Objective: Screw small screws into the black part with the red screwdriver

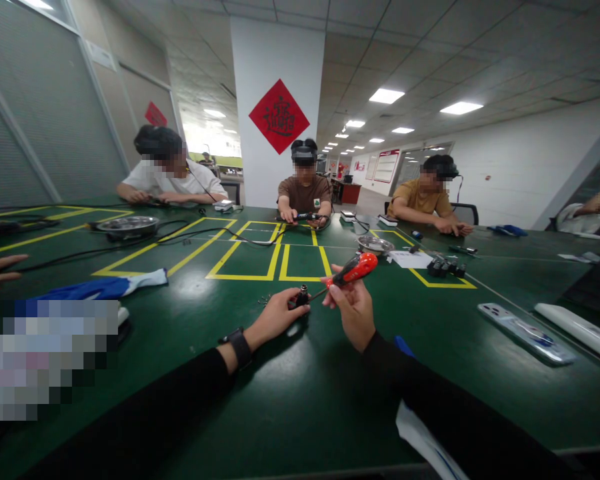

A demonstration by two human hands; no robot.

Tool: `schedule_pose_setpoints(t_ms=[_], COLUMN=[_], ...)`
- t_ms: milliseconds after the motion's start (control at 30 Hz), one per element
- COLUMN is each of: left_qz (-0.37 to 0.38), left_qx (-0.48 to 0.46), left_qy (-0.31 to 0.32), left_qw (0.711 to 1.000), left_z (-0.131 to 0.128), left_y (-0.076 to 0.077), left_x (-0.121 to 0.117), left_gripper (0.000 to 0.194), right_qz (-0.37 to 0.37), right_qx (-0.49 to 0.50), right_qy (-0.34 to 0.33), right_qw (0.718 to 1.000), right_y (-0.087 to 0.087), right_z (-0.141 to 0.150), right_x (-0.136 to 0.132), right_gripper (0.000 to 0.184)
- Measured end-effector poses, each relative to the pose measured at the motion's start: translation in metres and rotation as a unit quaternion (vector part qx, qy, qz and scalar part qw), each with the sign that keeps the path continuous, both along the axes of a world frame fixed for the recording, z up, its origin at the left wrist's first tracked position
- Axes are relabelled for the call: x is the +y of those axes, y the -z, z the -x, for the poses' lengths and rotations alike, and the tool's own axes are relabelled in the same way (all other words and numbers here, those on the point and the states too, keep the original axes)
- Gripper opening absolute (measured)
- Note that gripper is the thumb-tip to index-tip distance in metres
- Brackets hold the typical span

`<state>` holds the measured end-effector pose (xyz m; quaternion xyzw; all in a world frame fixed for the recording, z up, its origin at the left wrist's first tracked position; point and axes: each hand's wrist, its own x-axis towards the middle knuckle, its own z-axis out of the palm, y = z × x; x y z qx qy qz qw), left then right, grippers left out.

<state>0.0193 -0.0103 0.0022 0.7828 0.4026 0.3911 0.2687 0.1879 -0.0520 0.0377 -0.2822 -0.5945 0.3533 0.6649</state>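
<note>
My left hand (276, 319), with a dark band on its wrist, is closed around a small black part with a silvery threaded top (304, 294), low over the green table (280, 413). My right hand (356, 312) grips a screwdriver (359, 268) by its red and black handle. The handle slants up to the right, and the shaft runs down leftward to the black part. Whether the tip touches it cannot be made out. Some tiny metal pieces (265, 300) lie just left of my left hand.
Blue-and-white gloves (100, 288) lie at the left, near another person's hand (0, 273). A phone (525, 333) rests at the right. Several black parts (446, 267), a metal bowl (375, 245) and a cable (110, 250) are farther off. Co-workers sit across the table.
</note>
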Motion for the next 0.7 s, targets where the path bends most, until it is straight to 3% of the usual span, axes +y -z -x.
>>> schedule_pose_setpoints(t_ms=[133,233,367,700], left_qz=[-0.002,-0.007,-0.008,-0.019], left_qx=[-0.004,-0.002,0.003,0.03], left_qy=[0.003,0.005,-0.003,-0.01], left_qw=[1.0,1.0,1.0,0.999], left_z=[0.0,0.0,0.0,0.0], left_y=[0.0,0.001,0.002,0.002], left_x=[0.0,0.0,0.001,0.002], left_gripper=[0.029,0.029,0.03,0.03], right_qz=[-0.041,-0.059,-0.017,-0.071], right_qx=[-0.014,-0.005,-0.025,-0.058], right_qy=[0.07,0.013,-0.074,-0.032], right_qw=[0.997,0.998,0.997,0.995], right_y=[-0.004,-0.009,-0.012,-0.005], right_z=[0.001,0.002,0.001,0.004], right_x=[-0.001,-0.004,-0.007,-0.008], right_gripper=[0.025,0.024,0.024,0.035])
